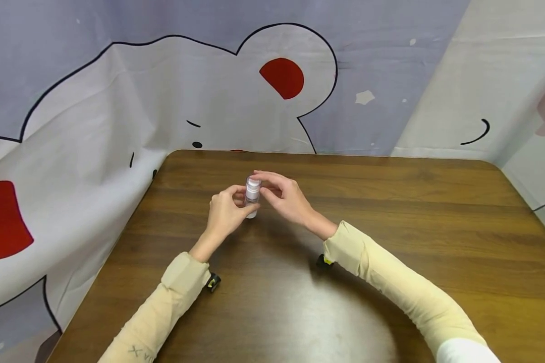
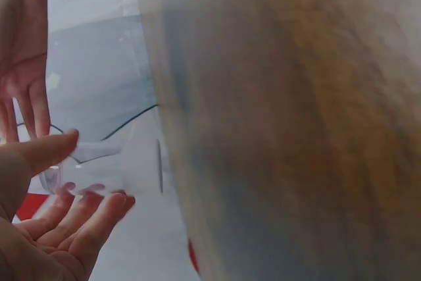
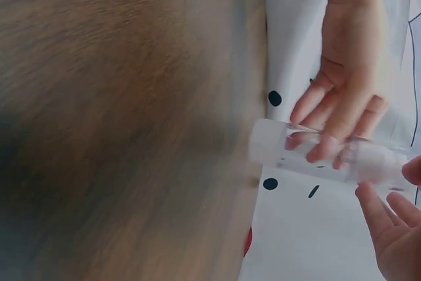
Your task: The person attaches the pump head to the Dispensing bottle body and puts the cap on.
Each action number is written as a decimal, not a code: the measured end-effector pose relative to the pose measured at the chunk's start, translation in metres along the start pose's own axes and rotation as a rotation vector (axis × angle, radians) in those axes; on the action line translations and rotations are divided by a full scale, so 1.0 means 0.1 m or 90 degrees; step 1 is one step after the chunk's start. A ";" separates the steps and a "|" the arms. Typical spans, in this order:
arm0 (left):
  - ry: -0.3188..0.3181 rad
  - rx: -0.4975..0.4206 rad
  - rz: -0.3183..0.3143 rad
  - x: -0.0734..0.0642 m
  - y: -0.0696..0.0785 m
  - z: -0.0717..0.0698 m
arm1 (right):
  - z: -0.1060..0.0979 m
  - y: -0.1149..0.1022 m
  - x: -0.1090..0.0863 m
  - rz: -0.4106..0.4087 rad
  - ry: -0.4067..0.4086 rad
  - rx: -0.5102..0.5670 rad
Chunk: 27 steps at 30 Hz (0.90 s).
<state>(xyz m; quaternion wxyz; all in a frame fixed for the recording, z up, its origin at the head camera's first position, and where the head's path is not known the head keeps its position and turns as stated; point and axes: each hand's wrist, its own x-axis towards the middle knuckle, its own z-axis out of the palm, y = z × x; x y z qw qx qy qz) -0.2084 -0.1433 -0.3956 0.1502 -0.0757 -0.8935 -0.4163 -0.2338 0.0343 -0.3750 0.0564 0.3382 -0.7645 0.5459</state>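
A small see-through bottle (image 1: 253, 189) with a white pump top under a clear cap and a white base is upright between both hands over the table. My left hand (image 1: 225, 212) holds its body, thumb on the near side and fingers behind. In the left wrist view the bottle (image 2: 141, 166) lies between the left thumb and fingers. My right hand (image 1: 288, 197) is at the bottle's top, its index finger over the cap and its thumb beside it. Fingertips of the right hand (image 3: 398, 238) are on the cap end in the right wrist view.
The brown wooden table (image 1: 413, 242) spreads beneath both arms. Behind it and at the left hangs a printed curtain (image 1: 209, 91) with cartoon shapes. A small black device (image 1: 213, 282) is at the left wrist, another (image 1: 324, 261) at the right.
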 end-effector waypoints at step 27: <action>-0.084 0.059 -0.107 -0.10 -0.14 -0.05 | -0.31 -0.24 -0.49 0.051 -0.013 -0.091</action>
